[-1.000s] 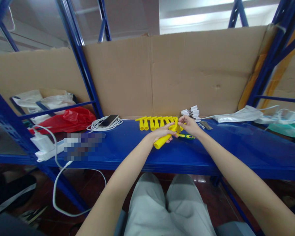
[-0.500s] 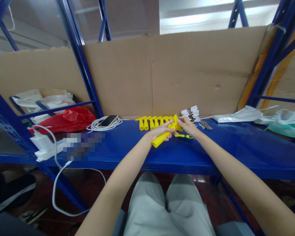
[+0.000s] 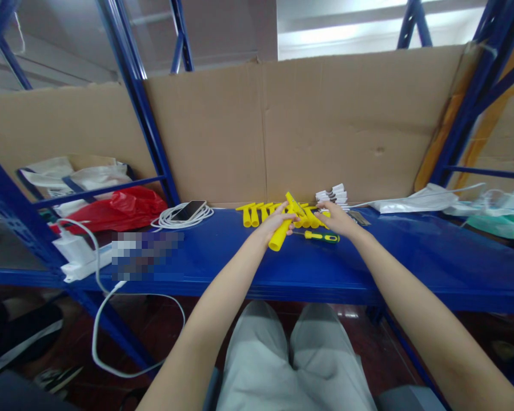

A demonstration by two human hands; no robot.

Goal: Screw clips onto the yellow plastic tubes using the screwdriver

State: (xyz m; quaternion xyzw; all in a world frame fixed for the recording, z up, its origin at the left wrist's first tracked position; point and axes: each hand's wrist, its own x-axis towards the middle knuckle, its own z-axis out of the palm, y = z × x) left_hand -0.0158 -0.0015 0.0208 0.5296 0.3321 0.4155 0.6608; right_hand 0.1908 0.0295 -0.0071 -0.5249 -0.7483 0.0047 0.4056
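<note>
Gripping a yellow tubular plastic piece [image 3: 277, 237] in the left hand's [image 3: 270, 225] closed fingers, the right hand [image 3: 339, 219] with fingers loosely parted, a yellow-and-green screwdriver [image 3: 323, 236] just below them on the worktop [image 3: 223, 251], matching yellow pieces [image 3: 254, 216] lined up beyond the left fingers.
</note>
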